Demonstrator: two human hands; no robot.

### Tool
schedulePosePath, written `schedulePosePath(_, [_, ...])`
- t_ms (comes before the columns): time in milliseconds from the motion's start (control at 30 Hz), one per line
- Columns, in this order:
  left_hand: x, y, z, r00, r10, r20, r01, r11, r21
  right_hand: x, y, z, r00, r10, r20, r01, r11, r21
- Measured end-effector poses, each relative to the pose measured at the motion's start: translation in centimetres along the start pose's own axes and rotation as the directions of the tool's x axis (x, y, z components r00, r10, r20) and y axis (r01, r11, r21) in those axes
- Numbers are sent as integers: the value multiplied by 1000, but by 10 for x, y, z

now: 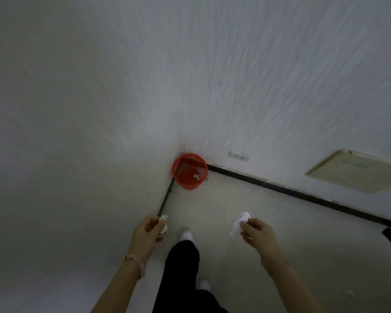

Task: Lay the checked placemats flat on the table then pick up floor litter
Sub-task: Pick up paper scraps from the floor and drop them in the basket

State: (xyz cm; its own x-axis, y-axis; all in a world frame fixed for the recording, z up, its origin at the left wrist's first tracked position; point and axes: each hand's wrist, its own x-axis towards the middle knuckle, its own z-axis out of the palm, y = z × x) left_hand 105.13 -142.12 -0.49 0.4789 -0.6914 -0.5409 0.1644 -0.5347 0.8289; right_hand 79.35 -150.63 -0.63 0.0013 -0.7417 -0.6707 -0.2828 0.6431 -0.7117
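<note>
Both hands carry litter toward the corner. Left hand [148, 231] has its grip closed on a small paper wad [163, 223], pinched between thumb and fingers. Right hand [256, 231] has its grip closed on a longer crumpled tissue [239, 223], held only at its upper end; the rest hangs loose below the fingertips.

Target looks like the red bin [189, 171], sitting in the wall corner, touching or just beside both walls. One white scrap [196, 176] is already inside on the bottom. Hands are well apart from the bin, so nothing is over the opening yet.

Risks from here:
- Early release. Paper this light drifts; dropped from standing height or tossed, either piece likely lands on the floor [235, 199] beside the bin, not in it.
- The tissue is the weaker hold. A pinch on one end means it could tear or slip on the way.
- Bin mouth is narrow and backed by walls, so a bounce off the wall or rim sends litter back out.
- Dark specks lie on the floor around the bin base; can't tell what they are, easy to miss.
- Shoe [187, 235] is stepping forward; overstepping could knock the bin over.

No desk or placemats in view, so can't judge that part.
</note>
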Motion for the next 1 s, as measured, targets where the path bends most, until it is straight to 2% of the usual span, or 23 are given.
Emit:
schedulePosePath(333, [206,28,53,974,-225,16,225,974,-27,188,-88,67,990,136,36,-135,991,-9])
schedulePosePath(633, [377,-16,101,843,-535,-49,508,824,-252,372,-77,146,950,306,69,-305,952,-26])
schedulePosePath(733, [417,-36,110,824,-561,-74,535,815,-222,413,-70,167,927,355,119,-365,928,78])
schedulePosePath(800, [434,-35,116,828,-561,-10,551,815,-177,427,-68,172,911,377,169,-401,905,143])
schedulePosePath(867, [443,-32,120,826,-563,40,564,819,-106,433,-67,170,909,377,178,-400,909,119])
schedulePosePath(1000, [446,-29,118,840,-543,1,543,840,-7,425,-65,145,918,371,144,-375,927,2])
